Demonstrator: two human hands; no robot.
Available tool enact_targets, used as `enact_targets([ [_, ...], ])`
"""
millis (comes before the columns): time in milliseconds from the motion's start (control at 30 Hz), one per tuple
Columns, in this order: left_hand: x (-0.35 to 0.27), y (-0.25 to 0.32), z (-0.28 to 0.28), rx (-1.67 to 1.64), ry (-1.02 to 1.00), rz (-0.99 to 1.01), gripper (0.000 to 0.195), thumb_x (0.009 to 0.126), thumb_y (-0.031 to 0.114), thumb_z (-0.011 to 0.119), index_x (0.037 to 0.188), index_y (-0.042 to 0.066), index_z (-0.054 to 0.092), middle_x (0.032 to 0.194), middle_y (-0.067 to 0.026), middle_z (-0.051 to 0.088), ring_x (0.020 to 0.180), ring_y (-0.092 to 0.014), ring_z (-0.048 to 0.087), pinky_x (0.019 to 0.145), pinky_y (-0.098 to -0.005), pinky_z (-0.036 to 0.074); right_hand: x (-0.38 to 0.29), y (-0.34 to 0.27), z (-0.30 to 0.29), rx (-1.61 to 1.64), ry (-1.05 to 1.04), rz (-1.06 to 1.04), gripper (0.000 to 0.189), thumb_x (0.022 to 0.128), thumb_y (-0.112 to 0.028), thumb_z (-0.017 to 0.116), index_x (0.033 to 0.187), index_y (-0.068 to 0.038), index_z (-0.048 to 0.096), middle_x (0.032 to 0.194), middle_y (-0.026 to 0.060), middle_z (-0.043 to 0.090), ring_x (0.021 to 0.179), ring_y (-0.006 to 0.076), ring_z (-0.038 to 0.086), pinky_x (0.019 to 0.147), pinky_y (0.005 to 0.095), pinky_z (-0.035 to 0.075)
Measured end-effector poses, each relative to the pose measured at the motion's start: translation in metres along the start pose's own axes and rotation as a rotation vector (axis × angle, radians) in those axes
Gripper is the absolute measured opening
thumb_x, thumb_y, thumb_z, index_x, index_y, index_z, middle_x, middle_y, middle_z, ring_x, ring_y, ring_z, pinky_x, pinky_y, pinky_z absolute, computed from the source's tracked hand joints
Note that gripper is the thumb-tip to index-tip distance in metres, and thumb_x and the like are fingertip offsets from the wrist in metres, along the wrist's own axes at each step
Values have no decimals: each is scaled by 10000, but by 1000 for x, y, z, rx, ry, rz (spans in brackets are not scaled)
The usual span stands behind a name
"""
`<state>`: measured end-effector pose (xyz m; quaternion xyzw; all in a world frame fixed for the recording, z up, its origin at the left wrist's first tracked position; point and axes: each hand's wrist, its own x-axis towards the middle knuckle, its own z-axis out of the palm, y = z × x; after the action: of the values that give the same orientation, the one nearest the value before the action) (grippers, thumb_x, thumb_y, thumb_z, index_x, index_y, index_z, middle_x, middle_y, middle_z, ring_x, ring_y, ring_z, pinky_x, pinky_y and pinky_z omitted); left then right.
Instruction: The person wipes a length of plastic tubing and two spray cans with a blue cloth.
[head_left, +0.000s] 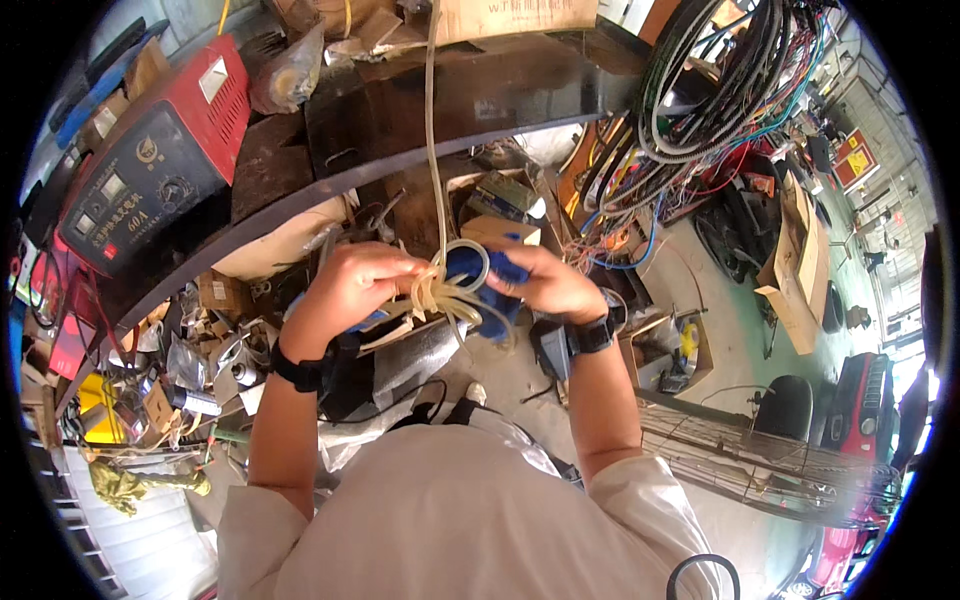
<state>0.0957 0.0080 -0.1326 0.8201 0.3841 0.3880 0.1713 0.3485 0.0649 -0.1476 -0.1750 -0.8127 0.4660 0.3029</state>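
Observation:
My left hand (364, 279) pinches a gathered bundle of translucent yellowish tubing (431, 294) in front of my body. From the bundle one length of the tubing runs straight up past the bench edge. Beside it stands a round, pale loop (484, 266), which looks like the same tubing. My right hand (555, 283) is at the loop's right side with the thumb against or very near it; whether it grips the loop is unclear. Blue material (499, 319) shows behind the loop and below my right fingers. Several loose tubing ends hang under the bundle.
A dark bench (480, 90) crosses ahead, with a red and black charger (161, 161) on its left. Coiled corrugated conduit and wires (697, 97) hang at the right. Open cardboard boxes (671, 349) and a wire fan guard (757, 457) stand on the right.

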Motion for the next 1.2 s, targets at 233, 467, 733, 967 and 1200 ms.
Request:
enact_targets([
  [233,2,8,-4,0,10,11,194,693,-21,682,883,16,675,809,-115,664,721,-263,639,641,-317,506,18,-19,1,-29,-117,80,177,865,-106,593,1011,-7,577,1008,156,593,870,259,558,763,328,441],
  [467,-7,19,-11,-16,230,-115,185,731,-28,679,914,-4,675,887,-123,679,757,-237,664,662,-284,528,-4,-7,-9,187,295,218,164,894,-137,589,954,12,626,764,-37,600,695,38,497,647,210,425],
  [733,2,25,-1,31,50,-116,216,820,61,628,1031,13,621,843,-127,646,745,-196,631,675,-280,509,5,-6,8,-75,665,175,128,866,-88,610,935,20,605,756,-1,584,687,60,469,634,230,421],
  [967,-1,46,5,-441,-238,-365,395,895,62,467,1287,28,439,1080,-90,599,957,-123,561,873,-257,426,7,-15,-1,-249,576,100,124,841,-82,627,889,25,588,742,79,581,657,116,478,620,263,423],
  [1200,-10,46,25,-368,4,-339,366,869,169,627,1181,12,522,982,-75,648,856,-93,589,783,-256,477,9,-2,6,156,604,287,156,884,-156,607,887,-1,623,791,-1,617,702,65,516,646,244,436],
])
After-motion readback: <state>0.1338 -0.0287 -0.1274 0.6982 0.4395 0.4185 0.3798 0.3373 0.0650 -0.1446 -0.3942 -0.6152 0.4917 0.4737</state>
